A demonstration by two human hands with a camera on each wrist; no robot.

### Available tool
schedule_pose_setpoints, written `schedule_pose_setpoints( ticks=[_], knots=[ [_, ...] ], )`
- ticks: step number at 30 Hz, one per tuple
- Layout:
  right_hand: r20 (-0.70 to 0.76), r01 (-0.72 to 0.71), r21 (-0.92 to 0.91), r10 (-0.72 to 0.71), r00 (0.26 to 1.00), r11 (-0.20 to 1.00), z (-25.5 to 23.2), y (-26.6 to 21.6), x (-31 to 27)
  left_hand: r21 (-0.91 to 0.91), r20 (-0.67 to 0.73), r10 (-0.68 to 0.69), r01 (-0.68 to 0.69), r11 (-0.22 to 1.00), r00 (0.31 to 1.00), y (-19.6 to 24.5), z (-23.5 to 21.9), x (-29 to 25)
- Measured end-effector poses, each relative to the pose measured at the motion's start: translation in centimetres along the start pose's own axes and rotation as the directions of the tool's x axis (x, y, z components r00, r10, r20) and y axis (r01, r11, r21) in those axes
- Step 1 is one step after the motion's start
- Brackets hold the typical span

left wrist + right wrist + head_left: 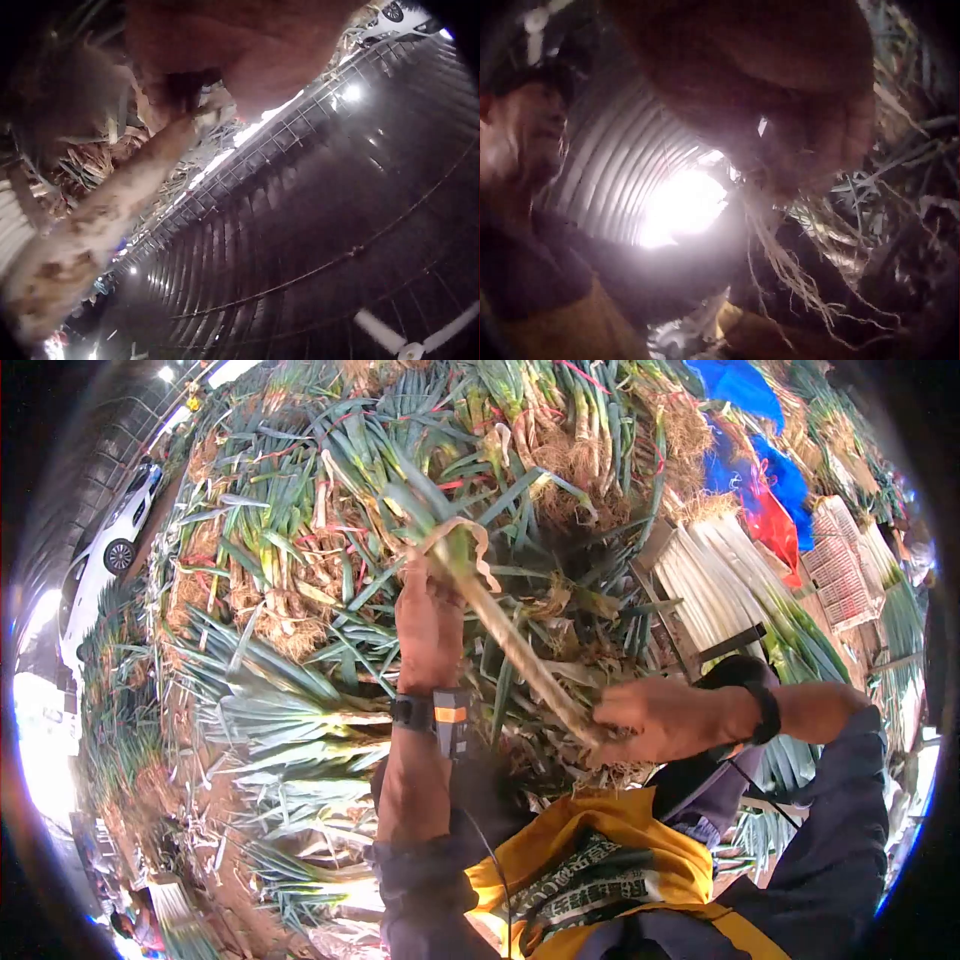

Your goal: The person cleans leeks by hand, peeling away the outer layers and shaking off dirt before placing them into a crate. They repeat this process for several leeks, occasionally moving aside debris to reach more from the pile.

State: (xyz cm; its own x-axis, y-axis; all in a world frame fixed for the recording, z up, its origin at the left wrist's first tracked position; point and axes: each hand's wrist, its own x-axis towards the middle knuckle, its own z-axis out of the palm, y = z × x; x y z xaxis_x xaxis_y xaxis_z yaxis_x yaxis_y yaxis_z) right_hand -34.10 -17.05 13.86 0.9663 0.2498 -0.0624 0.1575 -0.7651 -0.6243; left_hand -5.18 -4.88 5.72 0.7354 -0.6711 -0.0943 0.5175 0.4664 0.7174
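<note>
A large green onion [522, 656] slants across the front of the body, green leaves at the upper left and root end at the lower right. My left hand [430, 622] grips it near where the white stalk turns green; a peeled strip of pale skin [482, 545] curls there. At the root end, my right hand [668, 718] curls its fingers round the stalk. Brown, dirty outer skin shows on the stalk [105, 217] in the left wrist view. Thin roots [784, 259] hang below the right hand [780, 90] in the right wrist view.
Heaps of untrimmed green onions [290, 560] with roots lie ahead and left. Cleaned white-stalked ones [705, 575] are stacked at the right, near a red bag [775, 525], blue plastic [740, 390] and a pale crate [845, 565]. A white car [115, 550] stands far left.
</note>
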Motion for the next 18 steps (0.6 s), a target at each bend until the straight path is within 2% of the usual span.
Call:
schedule_pose_setpoints(
  ticks=[1,4,5,6,7,9,12,13,15,16,18],
  knots=[
    [0.049,0.019,-0.064,-0.016,0.999,0.998,0.6,-0.3,-0.3,-0.011,-0.009,0.029,-0.029,1.000,1.000,0.4,0.9,-0.4],
    [0.249,0.088,-0.263,-0.020,0.968,0.961,0.6,-1.1,-0.6,-0.038,0.145,0.102,-0.098,0.994,0.984,1.0,1.4,-1.5],
    [0.133,0.103,-0.148,-0.084,0.988,0.984,0.5,-0.3,0.3,-0.048,0.292,0.135,-0.127,0.991,0.947,1.1,1.6,-1.6],
    [0.014,0.146,-0.039,-0.145,0.989,0.989,0.4,0.6,1.1,-0.029,0.228,0.120,-0.117,0.993,0.966,1.2,1.7,-1.8],
    [-0.079,0.027,0.070,-0.022,0.997,0.997,-0.2,0.4,2.9,-0.011,0.166,0.105,-0.105,0.994,0.981,1.4,2.1,-2.1],
    [-0.112,-0.200,0.334,0.249,0.962,0.921,-3.0,-0.2,7.2,-0.003,0.041,0.103,-0.103,0.995,0.994,1.7,3.7,-2.9],
    [-0.370,-0.039,0.418,0.209,0.905,0.908,-2.7,2.9,13.7,0.137,0.143,0.113,-0.132,0.982,0.983,2.2,3.6,-2.9],
    [-0.455,0.064,0.456,0.171,0.874,0.888,-2.0,3.5,15.8,0.481,0.318,0.351,-0.469,0.741,0.881,2.6,2.8,-2.7],
    [-0.602,0.270,0.518,0.122,0.789,0.812,0.2,4.1,18.2,0.475,0.272,0.386,-0.471,0.743,0.882,2.2,1.8,-2.5],
    [-0.580,0.161,0.536,0.223,0.784,0.829,0.5,3.2,18.6,0.081,0.063,0.167,-0.172,0.982,0.984,2.0,1.7,-2.2],
    [-0.533,0.276,0.710,0.239,0.812,0.648,1.0,2.9,19.5,-0.024,0.077,0.077,-0.075,0.997,0.994,3.2,1.5,-2.2]
  ],
)
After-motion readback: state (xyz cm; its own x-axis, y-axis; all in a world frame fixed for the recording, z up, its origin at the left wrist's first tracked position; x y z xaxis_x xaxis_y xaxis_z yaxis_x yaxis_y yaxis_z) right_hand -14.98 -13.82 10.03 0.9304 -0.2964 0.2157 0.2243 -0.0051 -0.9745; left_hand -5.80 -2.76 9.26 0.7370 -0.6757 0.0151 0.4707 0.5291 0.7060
